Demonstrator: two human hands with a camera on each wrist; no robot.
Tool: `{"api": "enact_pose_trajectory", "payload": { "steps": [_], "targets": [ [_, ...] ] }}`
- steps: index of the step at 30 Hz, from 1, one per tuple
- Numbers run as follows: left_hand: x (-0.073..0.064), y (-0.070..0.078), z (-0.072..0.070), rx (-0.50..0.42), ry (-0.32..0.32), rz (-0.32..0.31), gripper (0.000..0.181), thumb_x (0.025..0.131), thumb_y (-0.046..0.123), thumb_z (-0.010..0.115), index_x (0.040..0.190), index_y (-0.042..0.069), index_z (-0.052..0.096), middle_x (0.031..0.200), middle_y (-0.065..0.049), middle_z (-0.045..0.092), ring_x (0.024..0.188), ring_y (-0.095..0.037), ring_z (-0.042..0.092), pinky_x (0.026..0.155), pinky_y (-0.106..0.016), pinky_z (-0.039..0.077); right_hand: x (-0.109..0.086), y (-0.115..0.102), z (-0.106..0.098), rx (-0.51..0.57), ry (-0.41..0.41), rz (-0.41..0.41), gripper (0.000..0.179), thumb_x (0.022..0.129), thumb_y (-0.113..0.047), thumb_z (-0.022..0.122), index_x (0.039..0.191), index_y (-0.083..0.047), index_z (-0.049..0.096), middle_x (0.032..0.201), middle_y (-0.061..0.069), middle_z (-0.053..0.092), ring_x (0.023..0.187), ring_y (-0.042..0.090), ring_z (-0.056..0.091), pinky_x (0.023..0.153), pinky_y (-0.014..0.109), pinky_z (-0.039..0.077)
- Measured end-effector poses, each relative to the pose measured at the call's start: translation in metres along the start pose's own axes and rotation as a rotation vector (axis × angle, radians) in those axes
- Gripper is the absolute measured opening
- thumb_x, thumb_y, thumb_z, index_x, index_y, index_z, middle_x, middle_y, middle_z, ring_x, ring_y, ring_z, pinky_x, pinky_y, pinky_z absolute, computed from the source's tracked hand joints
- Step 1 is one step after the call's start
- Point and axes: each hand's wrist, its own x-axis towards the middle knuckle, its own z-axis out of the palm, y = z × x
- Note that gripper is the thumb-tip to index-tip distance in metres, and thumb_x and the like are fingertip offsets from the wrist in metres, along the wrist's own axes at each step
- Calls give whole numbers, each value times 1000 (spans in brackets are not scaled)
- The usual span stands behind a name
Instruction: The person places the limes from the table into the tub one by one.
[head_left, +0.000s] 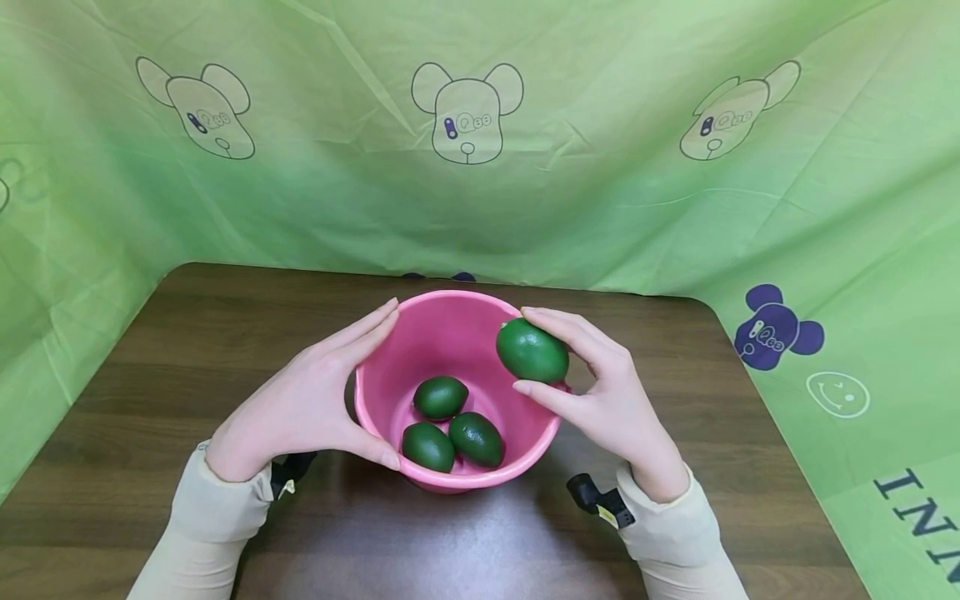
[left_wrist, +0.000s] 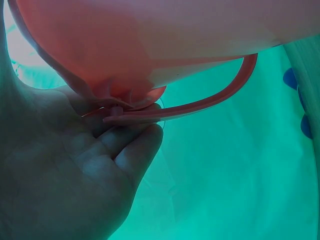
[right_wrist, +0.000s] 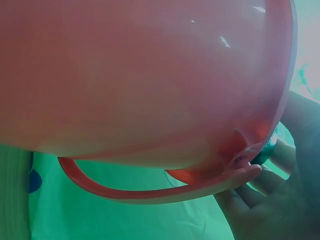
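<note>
A pink bucket stands at the middle of the table, its inside visible from above. My left hand grips its left side, thumb at the near rim and fingers along the far rim. Over the right rim, my right hand holds a green lime between thumb and fingers. Three more limes lie at the bottom: one lime farther back, another to the right, the last nearest me. Both wrist views show the bucket's curved pink handle hanging outside; the right one shows a sliver of the lime.
The brown wooden table has its far edge just behind the bucket. Green cloth printed with bear faces hangs behind and at both sides. A small black camera is strapped to my right wrist, another to the left.
</note>
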Motion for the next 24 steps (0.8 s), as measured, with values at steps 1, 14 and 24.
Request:
{"api": "enact_pose_trajectory", "payload": {
  "steps": [1, 14, 24],
  "targets": [
    [0, 0, 0, 1, 1, 0, 140, 54, 81, 82, 163, 18, 21, 168, 15, 9, 150, -13, 23, 112, -43, 38, 0, 0, 0, -3, -1, 1, 71, 69, 13, 87, 134, 3, 63, 130, 21, 62, 117, 25, 61, 96, 31, 51],
    [1, 0, 0, 2, 6, 0, 141, 53, 81, 82, 163, 19, 21, 168, 15, 9, 150, -12, 22, 112, -43, 37, 1, 2, 1, -27, -6, -7, 71, 69, 11, 88, 135, 3, 63, 131, 18, 63, 117, 27, 61, 99, 29, 49],
    [1, 0, 0, 7, 1, 9, 139, 56, 81, 81, 164, 18, 21, 168, 14, 9, 150, -11, 21, 114, -43, 35, 2, 1, -1, -55, 1, -21, 71, 71, 10, 86, 137, 5, 60, 135, 14, 62, 118, 38, 60, 105, 35, 45]
  ]
}}
